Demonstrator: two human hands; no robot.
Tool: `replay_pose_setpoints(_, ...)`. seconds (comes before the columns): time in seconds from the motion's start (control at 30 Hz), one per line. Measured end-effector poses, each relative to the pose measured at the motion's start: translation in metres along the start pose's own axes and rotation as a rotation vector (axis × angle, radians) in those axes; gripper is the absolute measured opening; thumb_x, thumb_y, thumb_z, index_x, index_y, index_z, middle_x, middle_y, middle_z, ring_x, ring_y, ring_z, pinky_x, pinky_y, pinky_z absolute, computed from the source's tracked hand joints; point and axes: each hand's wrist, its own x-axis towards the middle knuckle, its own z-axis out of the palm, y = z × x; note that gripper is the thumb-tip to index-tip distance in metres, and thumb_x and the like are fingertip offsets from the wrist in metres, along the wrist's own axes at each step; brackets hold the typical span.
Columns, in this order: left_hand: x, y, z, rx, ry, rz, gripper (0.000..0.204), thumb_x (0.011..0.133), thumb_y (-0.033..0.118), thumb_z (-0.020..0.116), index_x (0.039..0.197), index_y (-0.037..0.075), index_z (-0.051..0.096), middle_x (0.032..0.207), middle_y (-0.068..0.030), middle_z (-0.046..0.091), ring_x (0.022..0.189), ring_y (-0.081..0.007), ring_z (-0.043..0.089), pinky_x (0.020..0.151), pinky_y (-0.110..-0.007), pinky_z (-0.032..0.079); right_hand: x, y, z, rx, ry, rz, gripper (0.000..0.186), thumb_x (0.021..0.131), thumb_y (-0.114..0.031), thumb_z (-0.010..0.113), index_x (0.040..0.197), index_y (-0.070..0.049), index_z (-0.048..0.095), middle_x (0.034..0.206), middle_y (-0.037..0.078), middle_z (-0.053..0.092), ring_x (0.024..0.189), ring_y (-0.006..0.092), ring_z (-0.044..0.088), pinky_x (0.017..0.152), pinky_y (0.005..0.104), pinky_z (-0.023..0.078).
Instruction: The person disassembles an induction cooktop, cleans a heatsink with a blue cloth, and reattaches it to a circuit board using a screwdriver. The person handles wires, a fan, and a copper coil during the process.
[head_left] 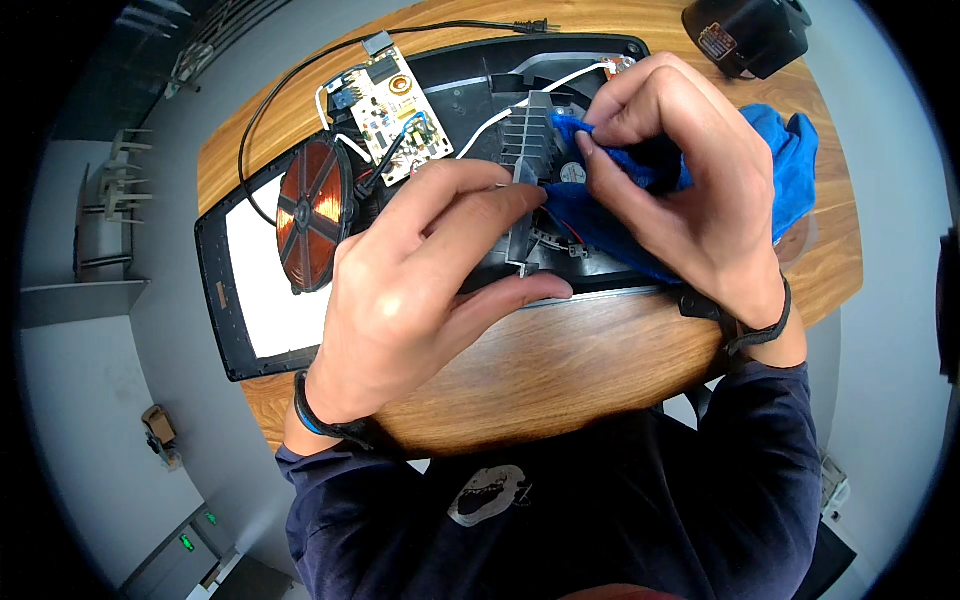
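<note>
Both hands are at work, well apart from each other. Left hand [405,265]: fingers and thumb clamped about a grey finned metal heat sink [530,140], fingertips at its middle, thumb along its near end. Right hand [700,170]: thumb and forefinger pinched on a soft blue fabric cloth [610,232], just beside the sink.

Position of heat sink: in front of the person, over a black plastic housing [460,75], its long side running away from the body. Cannot tell whether it bears on the housing or is lifted clear. One fold of cloth reaches the left fingertips; actual contact with the metal is unclear. The rest of the cloth hangs out to the right past the wrist.

Step in hand, judged: wiping the sink, left hand steadying, right hand working the cloth. Next move seems to call for a firm left grip and a thin fold of cloth led along the fins, without snagging the white insulated wire [485,130] close by.

Outward: round white-centred disc [572,172] inside the housing, between the hands. To the left, a cream circuit board [400,115] with assorted components; beyond it, a round black-spoked copper coil [325,207] above a white panel in a black frame [270,290]. Black cord [450,24] arcs behind. All on a brown wood-grain table [560,370]; black boxy object [745,35] at the far right.
</note>
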Motion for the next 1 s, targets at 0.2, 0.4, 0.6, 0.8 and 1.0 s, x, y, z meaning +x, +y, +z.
replay_pose_setpoints(0.2,0.000,0.001,0.002,-0.020,-0.008,0.002,0.058,0.073,0.018,0.106,0.122,-0.004,0.083,0.122,-0.0123,0.078,0.102,-0.0249,0.081,0.086,-0.036,0.070,0.000,-0.005,0.002,0.027,-0.033,-0.003,0.023,0.091,0.011,0.086,0.097,0.000,0.066,0.107,0.012,0.075,0.094,0.0209,0.073,0.083,0.0309,0.059)
replay_pose_setpoints(0.4,0.000,0.001,0.003,-0.010,0.003,0.014,0.058,0.072,0.020,0.106,0.120,-0.004,0.083,0.120,-0.0125,0.078,0.100,-0.0245,0.080,0.083,-0.036,0.068,0.000,-0.006,0.001,0.006,0.014,-0.008,0.023,0.090,0.011,0.086,0.097,0.001,0.068,0.107,0.013,0.074,0.094,0.0215,0.073,0.082,0.0314,0.059)
replay_pose_setpoints(0.6,0.002,0.003,0.001,0.014,0.000,0.038,0.059,0.072,0.021,0.106,0.119,-0.004,0.083,0.120,-0.0130,0.078,0.100,-0.0250,0.081,0.086,-0.036,0.069,-0.002,-0.005,0.003,0.038,-0.052,0.003,0.023,0.089,0.012,0.086,0.101,0.002,0.070,0.110,0.013,0.075,0.096,0.0226,0.073,0.086,0.0322,0.060)
replay_pose_setpoints(0.8,0.001,0.004,0.001,-0.001,0.026,0.019,0.059,0.071,0.022,0.107,0.119,-0.003,0.084,0.120,-0.0134,0.079,0.101,-0.0248,0.081,0.086,-0.035,0.068,-0.002,-0.006,0.003,0.044,-0.058,0.019,0.024,0.088,0.012,0.086,0.102,0.003,0.068,0.110,0.013,0.074,0.098,0.0256,0.073,0.088,0.0335,0.060)
replay_pose_setpoints(1.0,0.003,0.003,-0.001,0.044,0.109,0.086,0.060,0.069,0.018,0.108,0.121,-0.002,0.085,0.121,-0.0129,0.079,0.101,-0.0241,0.081,0.082,-0.033,0.067,-0.002,0.006,0.004,0.007,-0.135,0.018,0.026,0.090,0.009,0.087,0.101,0.001,0.064,0.109,0.013,0.073,0.097,0.0260,0.073,0.087,0.0349,0.060)
